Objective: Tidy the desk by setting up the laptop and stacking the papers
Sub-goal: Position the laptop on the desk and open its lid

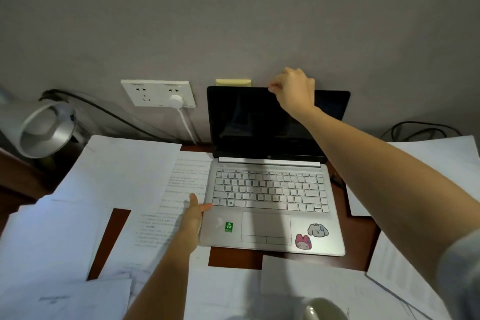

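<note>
Standing open on the brown desk (246,258), one silver laptop (270,205) is seen from the head camera, its dark screen (249,119) raised nearly upright close to the grey wall (233,13). The top edge of the screen is pinched by the right hand (292,91), the fingers being curled over it near the middle of the lid. The left hand (193,218) is laid against the left edge of the laptop base, with the thumb stretched onto the palm rest and the fingers straight along the side, so nothing is clasped by it. Three stickers are counted on the palm rest: one green (228,227) left of the touchpad, and one pink (303,241) and one grey (318,230) to the right of it.

Loose papers (122,171) are spread on every side of the laptop: overlapping sheets are seen at the left, more along the near edge, and others at the right. An exact count cannot be given, because the sheets cover one another. A printed sheet (171,205) is touched by the left edge of the laptop and lies under the left hand.

One white double socket (155,92) is fixed to the wall left of the screen, and one white plug (176,101) is seated in it. One silver lamp (44,130) is seen at the far left, and black cables (420,130) are seen at the far right. One yellow note (233,82) is stuck to the wall just above the screen.
</note>
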`<state>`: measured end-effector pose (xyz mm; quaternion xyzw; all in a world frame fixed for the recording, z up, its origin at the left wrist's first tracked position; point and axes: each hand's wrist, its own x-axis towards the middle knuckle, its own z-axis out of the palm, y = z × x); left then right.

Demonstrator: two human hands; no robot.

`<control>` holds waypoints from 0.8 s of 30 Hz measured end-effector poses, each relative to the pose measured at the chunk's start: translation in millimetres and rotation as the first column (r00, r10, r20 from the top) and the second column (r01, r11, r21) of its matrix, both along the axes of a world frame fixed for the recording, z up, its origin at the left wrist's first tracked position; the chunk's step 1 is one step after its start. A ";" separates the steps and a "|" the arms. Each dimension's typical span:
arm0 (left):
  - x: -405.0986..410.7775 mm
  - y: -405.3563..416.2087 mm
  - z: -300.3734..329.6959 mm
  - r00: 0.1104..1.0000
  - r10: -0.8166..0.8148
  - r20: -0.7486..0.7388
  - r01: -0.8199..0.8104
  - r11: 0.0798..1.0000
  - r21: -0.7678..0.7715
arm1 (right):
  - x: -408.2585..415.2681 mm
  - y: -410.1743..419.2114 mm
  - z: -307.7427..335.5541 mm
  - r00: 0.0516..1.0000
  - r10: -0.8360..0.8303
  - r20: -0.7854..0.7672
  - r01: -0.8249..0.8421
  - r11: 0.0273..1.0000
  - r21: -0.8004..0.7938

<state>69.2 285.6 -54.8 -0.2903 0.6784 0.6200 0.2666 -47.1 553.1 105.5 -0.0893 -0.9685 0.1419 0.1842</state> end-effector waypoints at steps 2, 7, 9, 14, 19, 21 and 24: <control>-1.1 1.5 -3.0 1.000 0.011 -0.001 -0.011 1.000 -0.018 | -3.0 -2.1 -0.1 1.000 -0.027 0.013 0.027 1.000 0.003; -1.8 1.9 -5.5 1.000 -0.010 0.001 0.010 0.997 -0.075 | -10.3 -6.6 -1.5 0.995 -0.092 0.031 0.093 0.995 -0.022; -2.0 1.1 -6.1 1.000 0.009 0.014 -0.008 0.997 -0.081 | -12.2 -7.0 -2.5 0.994 -0.109 0.028 0.110 0.993 -0.036; -4.2 1.8 -11.3 0.999 -0.007 0.033 0.011 0.994 -0.108 | -14.9 -7.4 -3.9 0.993 -0.115 0.031 0.117 0.992 -0.053; -5.4 7.6 -9.4 0.999 0.027 0.023 -0.022 0.986 -0.168 | -12.2 -3.2 -8.3 0.998 -0.068 0.019 0.069 0.996 -0.051; -5.4 13.1 -6.0 0.999 0.046 -0.001 -0.045 0.977 -0.208 | -8.9 -1.0 -11.2 0.998 -0.057 0.000 0.057 0.997 -0.050; -6.1 22.0 -7.5 0.998 0.038 -0.056 -0.050 0.971 -0.232 | 0.6 7.0 -18.9 0.998 -0.054 -0.031 0.054 0.998 -0.028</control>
